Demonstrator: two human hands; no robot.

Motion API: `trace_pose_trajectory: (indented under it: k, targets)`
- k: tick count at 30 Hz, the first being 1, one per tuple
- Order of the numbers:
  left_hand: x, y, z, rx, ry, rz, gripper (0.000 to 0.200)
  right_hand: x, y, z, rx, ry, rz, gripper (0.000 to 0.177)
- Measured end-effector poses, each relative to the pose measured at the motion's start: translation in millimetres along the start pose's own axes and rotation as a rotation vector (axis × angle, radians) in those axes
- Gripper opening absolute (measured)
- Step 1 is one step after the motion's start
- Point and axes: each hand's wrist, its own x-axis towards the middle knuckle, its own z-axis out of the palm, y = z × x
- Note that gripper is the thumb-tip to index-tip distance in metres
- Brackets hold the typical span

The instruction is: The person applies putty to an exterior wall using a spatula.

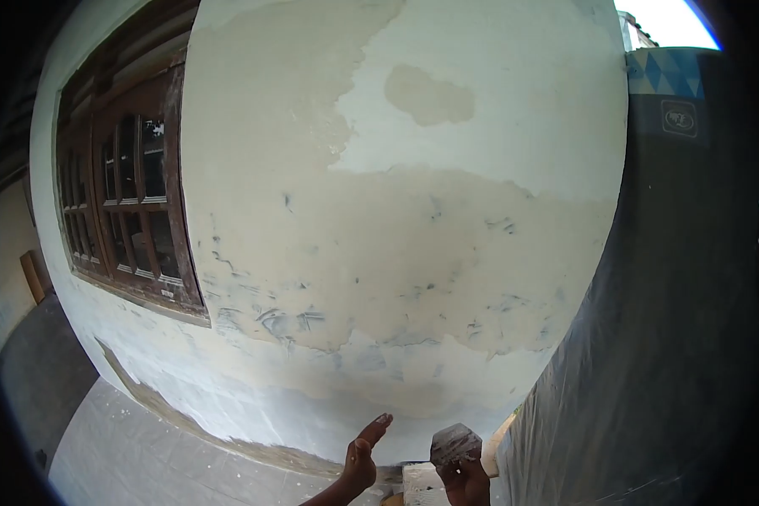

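My right hand is at the bottom of the view, closed round the lower edge of a flat, grey-white piece with angled corners. Brownish smears mark its face, and I cannot make out exactly what it is. To its left, my left hand is held up in front of the wall, empty, with its fingers stretched out to the upper right. Behind both hands stands a wall with patches of cream and pale white coating and scattered dark scuffs. Neither hand appears to touch it.
A brown wooden window with glass panes is set in the wall at left. Dark sheeting hangs at right under a blue patterned band. A grey sheet covers the floor. Behind my hands sits a whitish block-like object.
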Motion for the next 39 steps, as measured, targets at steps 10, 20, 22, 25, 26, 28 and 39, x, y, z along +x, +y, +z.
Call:
trace_pose_trajectory:
  k: [10, 20, 22, 25, 26, 28, 39]
  targets:
    - [113.2, 165.6, -110.4, 0.235, -0.164, 0.615, 0.098, 91.7, 34.2, 212.3, -0.223, -0.116, -0.280, 0.045]
    - [195.2, 279.9, -158.0, 0.445, -0.391, 0.857, 0.109, 153.2, 55.4, 356.3, -0.200, -0.238, -0.482, 0.039]
    - [215.2, 303.2, -155.1, 0.495, -0.413, 0.893, 0.114, 171.9, 41.9, 369.0, -0.351, -0.348, -0.664, 0.032]
    - [243.3, 331.5, -152.5, 0.781, -0.380, 1.136, 0.122, 192.5, 28.9, 402.7, -0.760, -0.433, -0.985, 0.032]
    - [250.2, 338.8, -153.1, 0.786, -0.373, 1.136, 0.122, 199.7, 24.6, 411.9, -1.046, -0.468, -1.198, 0.035]
    - [265.9, 356.3, -154.8, 1.153, -0.283, 1.396, 0.125, 217.8, -2.2, 427.9, -1.381, -0.603, -1.507, 0.041]
    - [296.5, 381.5, -147.2, 1.417, -0.130, 1.448, 0.124, 281.3, -70.8, 490.9, -2.109, -0.966, -2.179, 0.052]
